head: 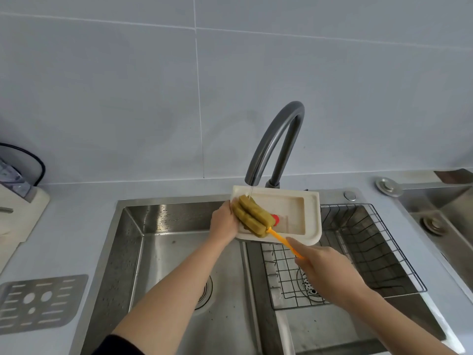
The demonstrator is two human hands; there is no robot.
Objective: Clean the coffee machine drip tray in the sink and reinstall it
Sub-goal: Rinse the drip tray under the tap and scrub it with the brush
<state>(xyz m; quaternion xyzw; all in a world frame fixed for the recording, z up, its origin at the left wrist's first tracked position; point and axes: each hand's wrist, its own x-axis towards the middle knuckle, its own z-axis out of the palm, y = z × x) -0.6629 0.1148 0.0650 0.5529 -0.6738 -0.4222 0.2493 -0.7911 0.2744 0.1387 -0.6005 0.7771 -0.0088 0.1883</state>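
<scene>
Hands (224,221) (325,267) on drip tray (291,208) and brush (252,216)

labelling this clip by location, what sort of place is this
Most likely a home kitchen: a stainless steel double-bowl sink, a dark grey arched faucet with a cream plastic drip tray held under it, and a black wire dish rack in the right bowl.

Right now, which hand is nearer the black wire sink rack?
Right. The right hand, gripping an orange brush handle, is over the black wire rack; the left hand, left of it, holds a cream tray.
</scene>
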